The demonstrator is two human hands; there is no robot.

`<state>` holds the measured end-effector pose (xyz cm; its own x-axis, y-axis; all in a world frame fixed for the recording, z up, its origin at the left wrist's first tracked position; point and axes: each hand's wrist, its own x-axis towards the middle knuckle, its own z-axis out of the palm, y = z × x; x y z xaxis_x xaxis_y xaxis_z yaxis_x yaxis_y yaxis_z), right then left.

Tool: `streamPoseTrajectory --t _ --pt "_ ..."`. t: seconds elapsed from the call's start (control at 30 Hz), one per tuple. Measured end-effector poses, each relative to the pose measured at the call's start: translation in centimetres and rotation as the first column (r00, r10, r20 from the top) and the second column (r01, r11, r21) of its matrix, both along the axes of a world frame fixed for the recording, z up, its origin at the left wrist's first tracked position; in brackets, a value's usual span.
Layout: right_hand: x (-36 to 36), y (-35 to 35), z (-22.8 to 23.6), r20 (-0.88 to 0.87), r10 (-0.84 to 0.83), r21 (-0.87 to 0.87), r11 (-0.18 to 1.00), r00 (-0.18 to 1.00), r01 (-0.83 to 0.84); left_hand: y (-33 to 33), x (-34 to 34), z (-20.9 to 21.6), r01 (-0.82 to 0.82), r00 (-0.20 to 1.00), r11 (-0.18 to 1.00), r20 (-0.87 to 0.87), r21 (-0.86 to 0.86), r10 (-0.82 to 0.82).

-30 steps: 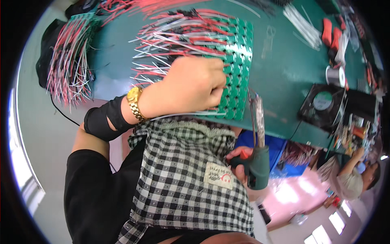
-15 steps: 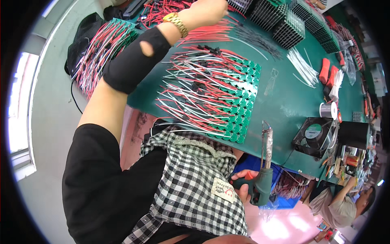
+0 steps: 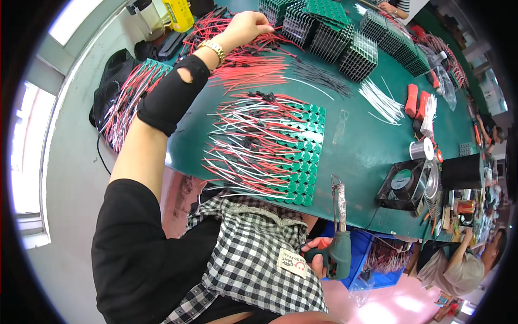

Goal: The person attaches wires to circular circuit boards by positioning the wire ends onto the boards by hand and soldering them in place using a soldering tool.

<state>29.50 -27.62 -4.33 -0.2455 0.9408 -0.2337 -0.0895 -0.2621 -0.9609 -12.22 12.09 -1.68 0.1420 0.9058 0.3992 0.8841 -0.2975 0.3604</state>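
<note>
My left hand (image 3: 248,27) is stretched out over a heap of red and black wires (image 3: 208,32) at the far side of the table, fingertips pressed together. Whatever sits between them is too small to make out. Low on the right, my right hand (image 3: 318,258) grips the green handle of a soldering gun (image 3: 339,245), its metal tip pointing up beside the table edge. Between the hands lies a panel of round green circuit boards (image 3: 306,154), with rows of red, white and black wires (image 3: 251,143) spread leftward from it.
Behind the panel lie red wires (image 3: 251,73), black wires (image 3: 321,75) and white wires (image 3: 382,101). Stacked green board panels (image 3: 329,43) stand at the back. To the right are a solder spool (image 3: 421,148) and a black fan (image 3: 403,183). A co-worker (image 3: 453,270) sits at lower right.
The view has shifted, so the table appears lower and more of its far side shows. My left hand stays stretched out, now over the far wire heap. My right hand still holds the soldering gun.
</note>
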Motion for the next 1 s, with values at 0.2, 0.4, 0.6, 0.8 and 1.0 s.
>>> streamPoseTrajectory --t 0.2,0.4,0.6,0.8,1.0 --pt "-2.3 -1.3 -0.3 -0.058 -0.217 0.13 0.966 0.974 0.223 -5.5 3.5 5.0 0.12 0.462 0.991 0.881 0.053 -0.102" --pt "-3.1 -0.1 0.7 0.057 -0.239 0.161 0.96 0.969 0.227 -14.4 7.7 7.2 0.424 0.527 0.898 0.838 -0.116 -0.14" --pt "-3.5 -0.3 -0.4 0.011 -0.283 0.178 0.944 0.959 0.276 -24.6 13.0 3.7 0.601 0.629 0.68 0.773 -0.419 -0.08" --pt "-1.8 -1.6 -0.8 0.002 -0.206 0.074 0.976 0.979 0.205 -26.3 15.8 -1.8 0.49 0.794 0.828 0.532 -0.272 -0.295" --pt "-2.5 -1.7 1.0 0.053 -0.135 -0.045 0.99 0.99 0.137 -26.4 15.7 -2.4 0.376 0.881 0.892 0.395 -0.251 -0.26"
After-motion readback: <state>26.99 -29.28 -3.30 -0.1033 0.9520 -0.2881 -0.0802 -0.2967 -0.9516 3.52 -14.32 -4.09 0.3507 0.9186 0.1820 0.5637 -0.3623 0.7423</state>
